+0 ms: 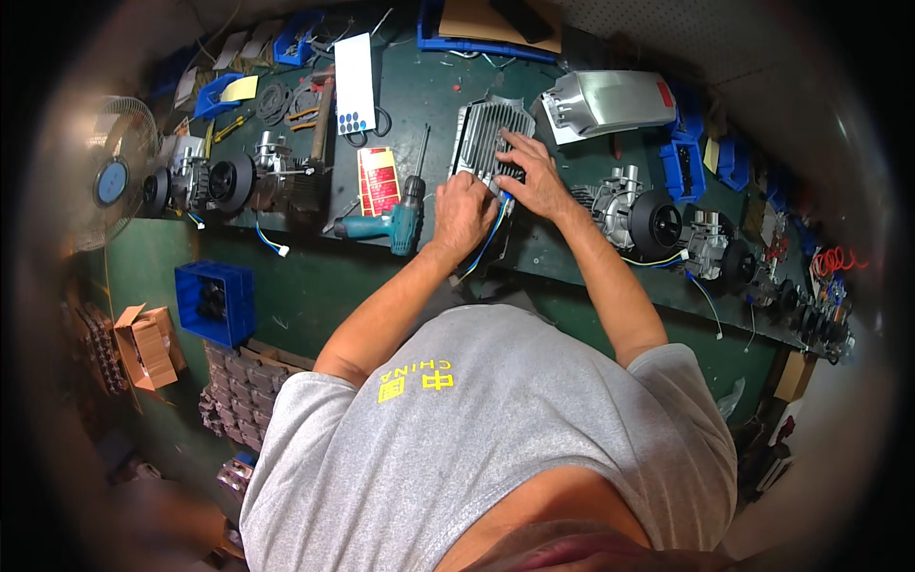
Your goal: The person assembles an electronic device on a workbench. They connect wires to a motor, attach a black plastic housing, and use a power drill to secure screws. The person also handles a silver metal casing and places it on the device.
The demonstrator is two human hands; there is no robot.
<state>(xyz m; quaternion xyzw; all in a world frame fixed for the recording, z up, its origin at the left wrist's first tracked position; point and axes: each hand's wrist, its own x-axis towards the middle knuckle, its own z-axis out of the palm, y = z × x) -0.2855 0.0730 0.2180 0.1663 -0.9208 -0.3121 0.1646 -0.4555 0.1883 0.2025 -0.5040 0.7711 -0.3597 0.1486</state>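
Observation:
A grey metal housing with long fins (483, 133) lies at the middle of the green bench, in front of me. My left hand (463, 215) is closed at its near left end, fingers curled; what they pinch, if anything, is hidden. My right hand (536, 178) rests on the housing's right side, fingers apart, with the tips on the fins. Between the hands a blue and yellow cable (495, 232) runs down over the bench's near edge. Just left of my left hand lies a teal power drill (405, 219) with a long bit pointing away from me.
Red label sheets (378, 181) and a white card (355, 84) lie left of the housing. A silver casing (615, 100) sits at the far right. Motor units with black fans (656, 222) line both sides. Blue bins (682, 170), a hammer (323, 114) and a desk fan (114, 181) stand around.

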